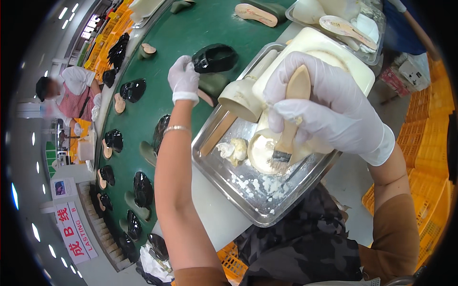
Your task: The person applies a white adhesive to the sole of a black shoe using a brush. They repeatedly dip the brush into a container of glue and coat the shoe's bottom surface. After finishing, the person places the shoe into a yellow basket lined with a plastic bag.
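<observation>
Two-handed: pinching brush (287,137) at 3 o'clock between tightly closed fingers of right hand (334,109), resting bristles at mouth of pale cup (256,161). Curling left hand (183,80) against black shoe upper (214,58) at 12 o'clock; unable to tell whether gripping. Possibly dripping onto tray (217,170) if overloading bristles, or tipping cup if pressing hard. Not seeing left fingertips' underside, nor cup's side behind right hand.

The left hand (184,80) at 11 o'clock and the right hand (329,102) at 2 o'clock are gloved in white; the brush (299,85) is pale tan, dark grey toward its tip. Toward 11 o'clock the shoe upper (215,58) is glossy black against the deep-green table (157,62). Cloth (305,252) at 5 o'clock is grey-and-black camouflage, crates (422,138) at 3 o'clock yellow-orange.
</observation>
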`<state>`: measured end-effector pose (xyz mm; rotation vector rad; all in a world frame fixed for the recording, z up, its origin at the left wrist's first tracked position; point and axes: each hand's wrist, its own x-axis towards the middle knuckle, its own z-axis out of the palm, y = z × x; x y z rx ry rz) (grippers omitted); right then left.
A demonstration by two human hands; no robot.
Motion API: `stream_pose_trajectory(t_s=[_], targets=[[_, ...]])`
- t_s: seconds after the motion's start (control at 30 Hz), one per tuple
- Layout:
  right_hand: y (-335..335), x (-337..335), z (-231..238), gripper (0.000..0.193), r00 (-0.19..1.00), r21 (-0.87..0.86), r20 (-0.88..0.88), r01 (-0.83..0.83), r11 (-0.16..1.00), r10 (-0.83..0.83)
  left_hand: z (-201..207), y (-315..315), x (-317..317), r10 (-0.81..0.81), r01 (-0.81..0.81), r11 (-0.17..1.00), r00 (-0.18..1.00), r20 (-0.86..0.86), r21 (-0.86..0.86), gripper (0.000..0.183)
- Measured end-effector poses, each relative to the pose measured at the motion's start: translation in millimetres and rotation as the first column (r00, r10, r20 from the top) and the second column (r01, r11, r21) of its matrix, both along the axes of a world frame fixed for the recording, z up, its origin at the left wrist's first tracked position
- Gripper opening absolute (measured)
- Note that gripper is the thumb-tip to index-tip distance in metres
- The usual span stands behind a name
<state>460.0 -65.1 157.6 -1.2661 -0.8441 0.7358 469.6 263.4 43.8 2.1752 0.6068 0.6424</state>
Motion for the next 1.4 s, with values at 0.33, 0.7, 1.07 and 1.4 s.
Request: stream_pose_trajectory(t_s=[0.33,0.7,1.07,1.4], targets=[[6.2,-19.0,-12.2,0.016,0.878,-0.073,0.289,0.416,0.906,-0.380,36.1,-34.0,-311.6,0.245,-0.245,0.969,0.969,0.007,-0.030,0.017],[7.6,-9.5,-22.9,0.029,0.887,0.015,0.414,0.217,0.976,-0.204,41.4,-91.9,-519.0,0.519,-0.159,0.814,0.630,-0.577,0.559,0.044],[-4.5,-93.2,-52.3,0.009,0.678,0.218,0.660,0.241,0.946,-0.325,46.6,-120.6,-469.4,0.310,-0.308,0.918,0.950,0.034,0.250,0.036],[-4.8,-93.0,-94.9,0.012,0.750,0.159,0.601,0.225,0.961,-0.275,60.2,-183.9,-397.8,0.112,0.274,0.542,0.913,0.392,-0.794,0.033]])
